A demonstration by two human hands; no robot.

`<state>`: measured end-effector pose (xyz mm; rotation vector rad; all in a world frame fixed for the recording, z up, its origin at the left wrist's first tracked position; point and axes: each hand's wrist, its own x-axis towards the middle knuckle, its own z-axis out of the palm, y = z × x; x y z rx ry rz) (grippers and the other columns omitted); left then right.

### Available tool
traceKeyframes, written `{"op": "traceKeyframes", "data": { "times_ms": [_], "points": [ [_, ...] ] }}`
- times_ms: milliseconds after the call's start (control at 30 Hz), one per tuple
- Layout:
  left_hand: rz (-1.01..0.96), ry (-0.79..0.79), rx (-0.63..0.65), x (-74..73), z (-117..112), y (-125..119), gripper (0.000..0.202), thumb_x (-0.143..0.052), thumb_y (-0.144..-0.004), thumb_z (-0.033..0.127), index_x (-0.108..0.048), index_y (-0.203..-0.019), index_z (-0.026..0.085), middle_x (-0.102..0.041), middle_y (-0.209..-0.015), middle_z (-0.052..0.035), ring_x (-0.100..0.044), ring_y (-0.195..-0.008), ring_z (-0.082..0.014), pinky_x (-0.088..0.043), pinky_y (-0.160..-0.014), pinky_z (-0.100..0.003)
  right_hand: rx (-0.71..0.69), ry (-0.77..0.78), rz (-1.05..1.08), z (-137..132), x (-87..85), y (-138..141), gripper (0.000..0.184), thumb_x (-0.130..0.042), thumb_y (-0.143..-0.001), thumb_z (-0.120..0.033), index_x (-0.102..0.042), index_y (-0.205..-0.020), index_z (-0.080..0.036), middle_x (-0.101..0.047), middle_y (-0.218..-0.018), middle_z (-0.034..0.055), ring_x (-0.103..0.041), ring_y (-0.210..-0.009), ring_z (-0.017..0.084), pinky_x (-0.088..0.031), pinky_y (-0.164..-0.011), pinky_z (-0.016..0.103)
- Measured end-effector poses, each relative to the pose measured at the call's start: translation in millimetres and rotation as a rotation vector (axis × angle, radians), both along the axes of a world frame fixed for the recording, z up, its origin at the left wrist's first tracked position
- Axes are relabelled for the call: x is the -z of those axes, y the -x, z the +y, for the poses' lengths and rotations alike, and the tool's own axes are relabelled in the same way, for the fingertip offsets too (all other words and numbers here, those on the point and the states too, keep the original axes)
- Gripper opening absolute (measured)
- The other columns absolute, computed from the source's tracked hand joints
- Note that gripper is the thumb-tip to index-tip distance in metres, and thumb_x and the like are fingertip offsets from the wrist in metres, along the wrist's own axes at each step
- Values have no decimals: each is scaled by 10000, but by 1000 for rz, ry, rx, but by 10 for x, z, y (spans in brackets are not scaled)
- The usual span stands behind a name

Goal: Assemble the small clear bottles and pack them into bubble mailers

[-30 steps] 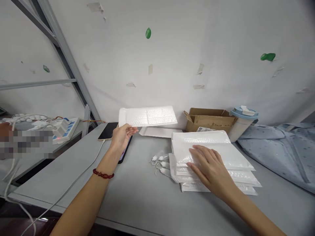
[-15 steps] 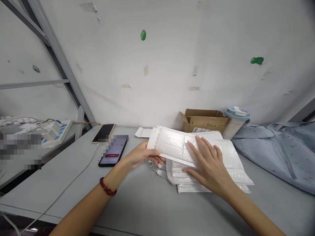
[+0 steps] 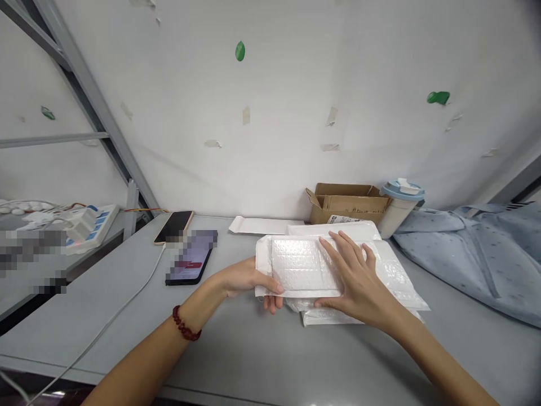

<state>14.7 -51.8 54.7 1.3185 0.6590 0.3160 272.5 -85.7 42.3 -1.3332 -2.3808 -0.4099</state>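
A white bubble mailer point(image 3: 296, 265) is held level above a loose pile of similar white mailers point(image 3: 395, 268). My left hand point(image 3: 245, 279) pinches its left end, thumb on top and fingers underneath. Across the right part of the same mailer rests my right hand point(image 3: 359, 282), its fingers spread and its thumb near the lower edge. The mailer's right end is hidden beneath that hand. Behind it, one more narrow white mailer point(image 3: 265, 226) lies flat near the wall.
Two phones, one dark point(image 3: 174, 227) and one with a lit screen point(image 3: 191, 265), lie at left with a white cable. An open cardboard box point(image 3: 350, 204) and a lidded cup point(image 3: 399, 208) stand behind the pile. Blue fabric point(image 3: 460, 254) covers the right side. A power strip point(image 3: 91, 231) sits far left.
The held mailer has turned from a slant to nearly level, and its left end has come down with my left hand. More of the narrow mailer behind now shows.
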Motion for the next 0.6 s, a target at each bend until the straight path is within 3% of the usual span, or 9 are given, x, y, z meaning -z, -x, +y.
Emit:
{"op": "traceKeyframes", "data": {
  "times_ms": [100, 200, 300, 367, 400, 467, 533, 600],
  "points": [
    [32, 3, -30, -40, -11, 4, 157, -659, -717, 247, -662, -745, 92, -666, -670, -82, -621, -558, -155, -483, -513, -233, 7, 19, 34, 7, -29, -17, 921, -503, -700, -715, -204, -1405, -203, -412, -1283, 206, -359, -1218, 358, -193, -965, 623],
    [83, -163, -176, -118, -23, 14, 317, -624, -760, 329, -630, -991, 112, -679, -842, -122, -643, -716, -198, -509, -593, -267, 23, 29, 52, 8, -55, -24, 848, -506, -714, -701, -272, -1375, -225, -459, -1207, 183, -407, -1159, 342, -203, -961, 614],
    [172, -681, -562, -169, -59, -13, 484, -587, -794, 350, -482, -1238, 188, -586, -1148, -136, -552, -1046, -254, -492, -806, -360, 32, 29, 46, 6, -59, -17, 819, -491, -719, -709, -308, -1359, -231, -470, -1191, 179, -416, -1140, 344, -213, -946, 622],
    [241, -1119, -686, -165, -106, -61, 449, -575, -811, 301, -473, -1239, 211, -528, -1217, -115, -450, -1153, -266, -423, -913, -425, 36, 22, 35, 4, -49, -5, 808, -480, -723, -713, -329, -1350, -225, -471, -1192, 183, -419, -1132, 350, -219, -936, 631],
    [271, -1299, -648, -152, -136, -92, 376, -561, -823, 269, -512, -1190, 208, -536, -1187, -104, -433, -1147, -263, -400, -929, -439, 35, 19, 25, 3, -43, 1, 805, -475, -725, -714, -340, -1345, -219, -471, -1193, 186, -420, -1129, 351, -222, -933, 632],
    [317, -1510, -447, -110, -202, -165, 213, -525, -849, 213, -589, -1052, 197, -578, -1057, -81, -451, -1064, -241, -397, -902, -424, 35, 11, 4, 1, -31, 14, 800, -460, -732, -717, -358, -1336, -202, -469, -1191, 192, -423, -1125, 351, -227, -930, 629],
    [353, -1579, -273, -59, -260, -237, 144, -501, -862, 180, -613, -953, 190, -589, -943, -63, -467, -961, -212, -413, -828, -378, 33, -1, -15, 0, -21, 25, 793, -448, -740, -716, -372, -1327, -189, -471, -1185, 197, -429, -1116, 349, -231, -924, 628],
    [370, -1611, -184, -11, -296, -296, 133, -495, -865, 166, -610, -928, 189, -582, -915, -55, -463, -916, -196, -408, -778, -351, 30, -14, -33, -3, -12, 36, 770, -451, -755, -695, -382, -1322, -179, -472, -1182, 203, -433, -1108, 348, -233, -917, 629]
  ]
}}
